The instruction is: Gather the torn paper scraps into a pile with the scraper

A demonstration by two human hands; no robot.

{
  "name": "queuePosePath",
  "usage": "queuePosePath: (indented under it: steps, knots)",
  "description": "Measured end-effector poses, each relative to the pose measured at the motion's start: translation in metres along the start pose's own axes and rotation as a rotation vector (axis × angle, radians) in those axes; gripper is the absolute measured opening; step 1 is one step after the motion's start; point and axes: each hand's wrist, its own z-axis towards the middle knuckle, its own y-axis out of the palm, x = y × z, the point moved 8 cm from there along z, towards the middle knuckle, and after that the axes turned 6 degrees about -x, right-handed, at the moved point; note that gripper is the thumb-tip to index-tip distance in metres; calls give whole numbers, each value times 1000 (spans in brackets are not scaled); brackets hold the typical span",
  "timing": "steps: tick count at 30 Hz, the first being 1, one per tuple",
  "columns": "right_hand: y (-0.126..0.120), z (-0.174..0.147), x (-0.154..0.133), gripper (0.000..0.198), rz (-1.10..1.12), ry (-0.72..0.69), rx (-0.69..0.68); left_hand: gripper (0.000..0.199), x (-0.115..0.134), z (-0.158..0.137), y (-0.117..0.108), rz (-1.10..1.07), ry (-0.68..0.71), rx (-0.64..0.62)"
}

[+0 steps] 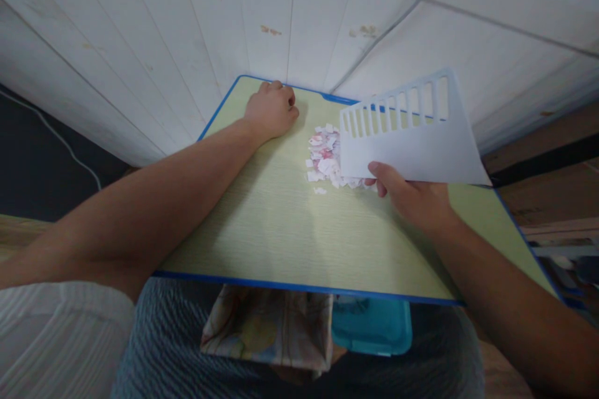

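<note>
A stiff white sheet [407, 159] with a row of slots, growing taller to the right, is pinched at its lower edge by my right hand [412, 196], thumb on top. It is tilted above the table and covers part of a heap of small torn paper bits [325, 156], white with some pink and red. My left hand [272, 110] rests as a loose fist near the table's far edge, left of the heap. Nothing shows between its curled fingers. Both hands are over a pale yellow-green table [281, 224] with a blue rim.
A white plank wall [262, 6] with a grey cable [397, 19] stands behind the table. Below the near edge, at my lap, are a patterned cloth container [266, 330] and a teal plastic box [374, 327]. Shelving with items [561, 249] is at the right.
</note>
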Motion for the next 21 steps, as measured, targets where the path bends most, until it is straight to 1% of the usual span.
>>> queuePosePath:
  steps: [3,7,11,12,15,16,18,21]
  knots:
    - [-4,1,3,47,-18,9,29,35,0,-1,0,-1,-16,-25]
    - [1,-2,1,40,-8,-19,-19,35,2,-4,-2,-8,-33,-45]
    - [8,-3,-6,47,-19,-36,-50,35,6,-6,-5,27,-29,-40]
    - [7,-3,-6,46,-20,-28,-30,35,7,-6,-5,43,-25,-39]
    - [-2,-3,-3,36,11,25,90,33,8,-5,-5,83,-19,-24]
    - [-3,-4,-2,36,25,37,107,33,7,-5,-5,85,-19,-20]
    - [1,-6,-2,42,42,25,80,33,6,-5,-4,71,-26,-24]
    - [11,-7,-4,50,31,-27,-3,36,5,-7,-4,38,-47,-54]
